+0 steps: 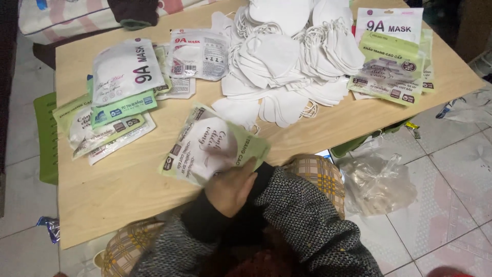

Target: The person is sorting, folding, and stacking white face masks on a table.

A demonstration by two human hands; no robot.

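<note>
Dim even indoor light, soft shadows, slight motion blur, no glare

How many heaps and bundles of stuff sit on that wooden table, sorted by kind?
Heap of loose white masks: 1
Stacks of packets on the table, left, middle, right: 3
Packet under the hand: 1
Total: 5

Grey speckled knit sleeves; black cuffs; plaid trousers.
</note>
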